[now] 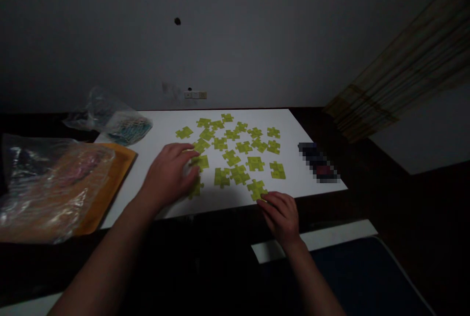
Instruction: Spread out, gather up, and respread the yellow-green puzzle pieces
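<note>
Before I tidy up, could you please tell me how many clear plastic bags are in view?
2: one bag covers part of the orange sheet; another bag rests at the white tabletop's far left, left of the puzzle pieces. Dark areas could hide more.

Yellow-green jigsaw pieces [254,163], white tabletop [304,179]

White tabletop [293,159], before grey wall [257,36]. Clear plastic bag [97,110], teal contents [128,131], far left corner. Orange-brown envelope [119,161], near left, crinkled clear plastic [40,188] over it. Dark item [318,161], pixelated, right edge. White socket panel [195,95], low on wall; dark spot [177,21] higher up. Striped curtain [370,105], hanging at right. Dark blue panel [360,274], pale-bordered, lower right; white strip [341,234] beside.
</note>
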Tool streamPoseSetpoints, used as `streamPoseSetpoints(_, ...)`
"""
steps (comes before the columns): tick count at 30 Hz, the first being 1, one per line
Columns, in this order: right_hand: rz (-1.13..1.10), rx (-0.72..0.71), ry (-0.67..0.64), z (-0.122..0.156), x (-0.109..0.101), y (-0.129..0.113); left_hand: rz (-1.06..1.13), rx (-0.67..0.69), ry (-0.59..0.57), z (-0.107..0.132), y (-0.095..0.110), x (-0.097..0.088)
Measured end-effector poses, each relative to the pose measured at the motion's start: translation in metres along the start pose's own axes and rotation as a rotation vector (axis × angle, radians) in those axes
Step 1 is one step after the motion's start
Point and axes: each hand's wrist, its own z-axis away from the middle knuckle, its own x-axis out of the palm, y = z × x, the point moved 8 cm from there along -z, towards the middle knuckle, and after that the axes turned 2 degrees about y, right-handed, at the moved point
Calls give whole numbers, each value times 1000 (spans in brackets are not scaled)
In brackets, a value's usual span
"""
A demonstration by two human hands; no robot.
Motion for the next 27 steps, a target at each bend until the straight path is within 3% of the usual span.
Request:
streamPoseSetpoints(3, -32, -20, -54, -5, -4, 1, -74, 121, -164, -63, 23, 40)
streamPoseSetpoints(7, -37, 75, -63, -10, -8, 1, -107, 150, -299, -113, 20, 84)
streamPoseSetpoints(10, 17, 297, -48, -14, -4, 2, -139, 196, -369, -121, 12, 104)
streamPoseSetpoints(14, 163, 499, -70, -24, 6, -4, -116, 237, -395, -126, 4, 113)
streamPoseSetpoints(21, 79, 523, -107, -39, 14, -3, -78, 211, -394, -134, -1, 109)
streamPoseSetpoints(27, -108, 573, -115, -42, 14, 4, 5, 178, -356, -135, -7, 120)
